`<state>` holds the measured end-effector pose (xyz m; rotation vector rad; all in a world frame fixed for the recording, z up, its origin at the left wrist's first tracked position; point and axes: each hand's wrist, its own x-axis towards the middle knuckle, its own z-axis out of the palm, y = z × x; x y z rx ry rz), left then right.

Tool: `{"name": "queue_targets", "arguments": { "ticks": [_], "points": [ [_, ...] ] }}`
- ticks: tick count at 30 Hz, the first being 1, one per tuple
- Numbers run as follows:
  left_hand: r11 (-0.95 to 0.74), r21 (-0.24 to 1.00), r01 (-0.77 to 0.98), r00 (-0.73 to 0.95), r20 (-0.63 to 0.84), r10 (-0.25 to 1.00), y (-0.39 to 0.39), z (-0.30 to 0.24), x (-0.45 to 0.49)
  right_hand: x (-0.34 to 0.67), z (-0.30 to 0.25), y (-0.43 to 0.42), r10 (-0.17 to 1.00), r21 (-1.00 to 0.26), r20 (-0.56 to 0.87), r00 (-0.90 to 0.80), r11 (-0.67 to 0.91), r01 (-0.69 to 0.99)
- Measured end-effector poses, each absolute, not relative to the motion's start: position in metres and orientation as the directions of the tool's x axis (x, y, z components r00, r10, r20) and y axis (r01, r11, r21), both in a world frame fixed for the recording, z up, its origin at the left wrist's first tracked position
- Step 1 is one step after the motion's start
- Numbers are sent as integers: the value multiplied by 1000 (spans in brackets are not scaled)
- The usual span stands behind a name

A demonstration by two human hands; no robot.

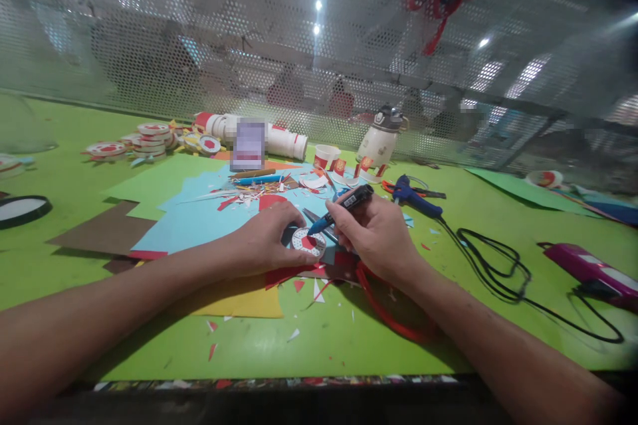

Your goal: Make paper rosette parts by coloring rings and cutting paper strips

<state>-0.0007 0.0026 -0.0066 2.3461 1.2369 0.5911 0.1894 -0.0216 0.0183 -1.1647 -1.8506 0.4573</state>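
Note:
My left hand (280,236) grips a small round white paper disc (302,247) by its edge, thumb in front and fingers behind. Black marks ring the disc, and a red shape fills its middle. In my right hand (381,229) is a marker pen (343,208) with a black barrel and a blue tip end. That tip points down at the disc's red middle; whether it touches cannot be made out. Behind the disc lie scissors (319,222), partly hidden by my right hand. Under both hands are coloured paper sheets (199,212).
Paper scraps (259,196) lie beyond my hands. Cut paper cups (326,156) and a bottle (381,136) stand at the back. Stacked paper discs (152,139) sit back left. To the right lie a blue glue gun (416,198), its black cable (498,279) and a magenta device (593,272).

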Motion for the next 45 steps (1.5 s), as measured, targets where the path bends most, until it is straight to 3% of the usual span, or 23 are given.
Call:
{"name": "queue_targets", "arguments": {
  "ticks": [21, 45],
  "points": [
    [-531, 546, 648, 524, 186, 831, 3, -6, -1, 185, 12, -22, 875, -757, 464, -140, 474, 449],
    [-525, 548, 651, 522, 178, 834, 3, -6, -1, 181, 10, -20, 866, -734, 489, -110, 476, 484]
  ]
}}
